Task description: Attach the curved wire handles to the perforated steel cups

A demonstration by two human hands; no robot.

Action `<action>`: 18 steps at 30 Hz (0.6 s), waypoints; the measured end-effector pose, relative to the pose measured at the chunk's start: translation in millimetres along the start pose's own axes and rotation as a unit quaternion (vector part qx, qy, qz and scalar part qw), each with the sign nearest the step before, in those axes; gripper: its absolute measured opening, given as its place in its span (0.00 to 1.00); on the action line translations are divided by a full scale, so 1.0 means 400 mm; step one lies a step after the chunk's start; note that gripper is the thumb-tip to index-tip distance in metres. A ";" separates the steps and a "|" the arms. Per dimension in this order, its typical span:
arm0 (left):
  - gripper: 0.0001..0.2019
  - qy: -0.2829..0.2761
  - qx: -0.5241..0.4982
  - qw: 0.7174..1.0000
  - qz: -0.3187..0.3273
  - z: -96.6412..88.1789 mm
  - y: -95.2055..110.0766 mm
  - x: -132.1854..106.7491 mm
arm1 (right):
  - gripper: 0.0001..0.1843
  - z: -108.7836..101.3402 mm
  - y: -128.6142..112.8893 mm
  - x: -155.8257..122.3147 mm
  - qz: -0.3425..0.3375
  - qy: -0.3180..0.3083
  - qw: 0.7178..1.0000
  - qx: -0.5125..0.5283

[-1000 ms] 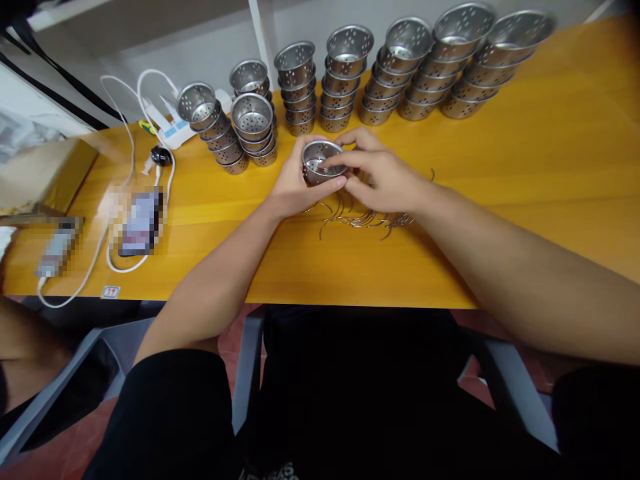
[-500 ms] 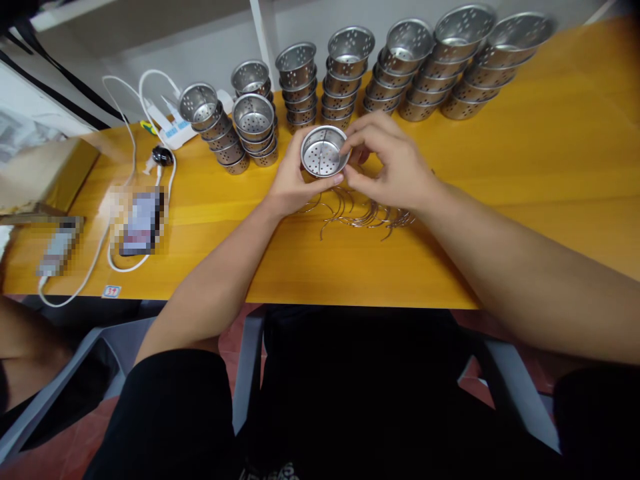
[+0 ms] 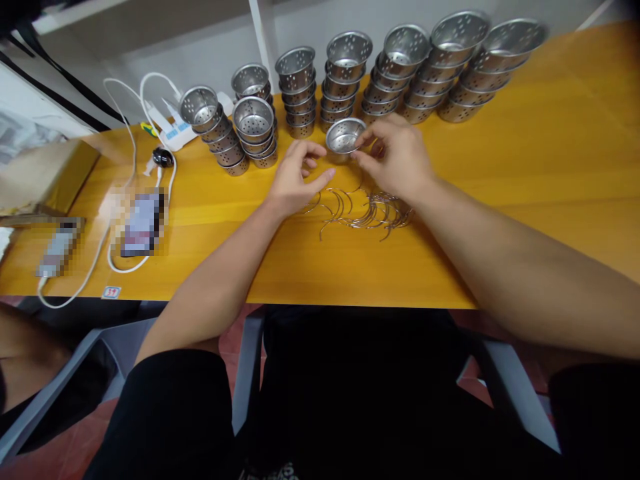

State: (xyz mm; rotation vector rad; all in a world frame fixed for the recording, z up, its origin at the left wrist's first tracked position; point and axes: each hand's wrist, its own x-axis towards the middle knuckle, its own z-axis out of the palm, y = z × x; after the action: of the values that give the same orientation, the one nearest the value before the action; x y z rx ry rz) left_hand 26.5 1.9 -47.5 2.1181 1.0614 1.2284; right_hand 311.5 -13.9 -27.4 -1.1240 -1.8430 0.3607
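Observation:
My right hand (image 3: 397,153) pinches the right rim of a small perforated metal cup (image 3: 344,137), thumb and fingers on its edge. The cup is slightly blurred, its mouth facing up and towards me. To its left, my left hand (image 3: 300,175) is empty, with thumb and fingers apart and curved, just clear of the cup. Below both hands, several thin curved metal wires (image 3: 370,213) lie in a loose heap on the yellow table (image 3: 300,267). Whether a wire sits inside the held cup cannot be made out.
Stacks of perforated metal cups (image 3: 295,73) stand along the back of the table, two at the left holding cups with wires across (image 3: 199,107). At left lie a phone (image 3: 143,223), a second device (image 3: 60,248), white cables, a power strip (image 3: 179,133) and a cardboard box (image 3: 55,175). Another person's arm (image 3: 30,347) shows at far left.
My left hand has let go of the cup and opened. My right hand has carried the cup away from it, to the right and slightly towards the stacks.

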 end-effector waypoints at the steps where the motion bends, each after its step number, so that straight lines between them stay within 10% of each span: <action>1: 0.15 -0.013 -0.006 1.000 0.006 0.001 0.016 -0.002 | 0.21 0.006 0.016 0.005 0.002 -0.002 1.000 -0.009; 18: 0.08 -0.156 -0.068 0.984 0.052 -0.015 0.113 -0.030 | 0.29 0.053 -0.016 -0.001 -0.023 -0.048 0.998 0.017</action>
State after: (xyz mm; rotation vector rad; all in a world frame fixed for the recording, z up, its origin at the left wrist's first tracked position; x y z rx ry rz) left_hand 35.1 -34.2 -18.7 2.1909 0.7189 0.9427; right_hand 290.5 -13.4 -34.9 -1.0543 -1.9367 0.4245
